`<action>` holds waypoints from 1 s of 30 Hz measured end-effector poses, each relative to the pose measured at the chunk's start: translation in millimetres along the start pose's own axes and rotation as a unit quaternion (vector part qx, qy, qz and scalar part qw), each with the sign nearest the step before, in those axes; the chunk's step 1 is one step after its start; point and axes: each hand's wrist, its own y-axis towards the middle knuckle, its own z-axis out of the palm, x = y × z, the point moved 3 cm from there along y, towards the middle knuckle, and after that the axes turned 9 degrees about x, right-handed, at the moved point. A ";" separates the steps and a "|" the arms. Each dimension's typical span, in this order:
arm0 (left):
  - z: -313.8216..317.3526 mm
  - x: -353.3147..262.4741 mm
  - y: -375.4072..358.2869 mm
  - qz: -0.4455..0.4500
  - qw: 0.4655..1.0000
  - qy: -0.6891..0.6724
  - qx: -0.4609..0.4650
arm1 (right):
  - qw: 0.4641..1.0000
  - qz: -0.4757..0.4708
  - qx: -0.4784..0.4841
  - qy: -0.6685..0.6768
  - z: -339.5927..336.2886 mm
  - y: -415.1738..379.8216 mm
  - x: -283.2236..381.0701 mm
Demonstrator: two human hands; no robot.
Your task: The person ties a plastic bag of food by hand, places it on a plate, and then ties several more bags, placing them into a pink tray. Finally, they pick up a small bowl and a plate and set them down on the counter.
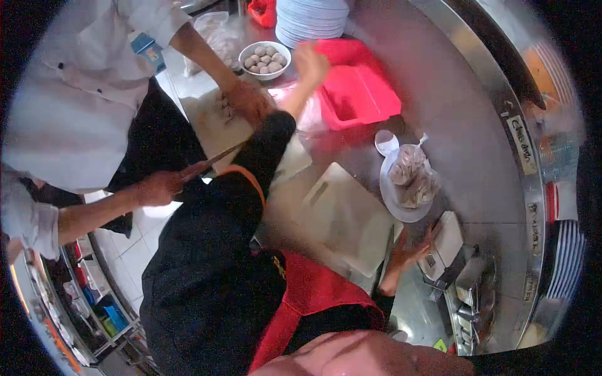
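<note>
My left hand (310, 64), smeared by motion, is raised at the near side of a pink-red plastic tub (360, 94), right of a white bowl (264, 61) of round meatballs. Whether it holds anything is hidden by the blur. My right hand (404, 258) lies beside a white cutting board (351, 216), its fingers apart and close to a whitish block (448, 238). Above it, a white oval plate (407, 212) bears knotted plastic bags of brownish food (414, 178). A small white cup (385, 143) stands next to the plate.
At the left, a co-worker in white has one hand (164, 188) on a knife (222, 155) and the other (248, 101) over another cutting board (219, 128). Stacked plates (311, 19) stand at the top. A metal rail (511, 113) curves along the right; shelves (103, 307) are lower left.
</note>
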 end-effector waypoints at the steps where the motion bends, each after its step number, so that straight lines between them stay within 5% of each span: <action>1: 29.5 52.9 24.6 -0.159 0.986 -0.007 0.044 | 1.000 0.002 0.001 -0.004 -10.6 -11.0 1.9; 3: -8.7 67.9 35.6 -0.137 0.979 0.107 0.101 | 0.975 0.194 0.104 0.016 -21.2 -30.8 -6.1; 4: -12.8 56.4 33.5 -0.137 0.980 0.107 0.102 | 0.975 0.195 0.103 0.015 -22.3 -30.2 -3.6; 6: -17.2 37.8 13.8 -0.184 0.975 -0.082 0.089 | 0.971 0.209 0.112 0.026 -22.8 -28.7 1.2; 8: -21.4 13.7 -21.9 -0.050 0.982 -0.163 0.085 | 0.976 0.181 0.112 0.053 -9.7 -32.3 -5.1; 11: -30.4 -20.0 -83.8 -0.072 0.969 -0.211 0.105 | 0.978 0.156 0.114 0.082 -1.6 -30.1 -0.4; 17: -47.8 -19.7 -120.7 -0.168 0.932 -0.281 0.152 | 0.981 0.134 0.123 0.070 -8.0 -33.8 13.8; 19: -59.5 -1.8 -102.3 -0.307 0.880 -0.345 0.115 | 0.984 0.114 0.123 0.054 -9.2 -38.0 12.2; 22: -60.5 30.8 -83.0 -0.340 0.832 -0.424 0.112 | 0.988 0.050 0.144 0.013 -3.8 -50.3 4.7; 24: -61.6 40.2 -78.3 -0.356 0.808 -0.451 0.131 | 0.957 0.206 0.174 0.106 0.3 -54.4 4.4; 25: -64.2 37.8 -77.7 -0.355 0.808 -0.452 0.130 | 0.957 0.206 0.173 0.106 -0.8 -51.9 5.7; 27: -69.1 35.9 -79.9 -0.397 0.786 -0.460 0.115 | 0.981 0.092 0.161 0.049 -4.7 -43.1 15.7; 30: -75.4 30.9 -81.6 -0.385 0.777 -0.480 0.129 | 0.988 0.050 0.147 0.012 -7.8 -43.8 17.1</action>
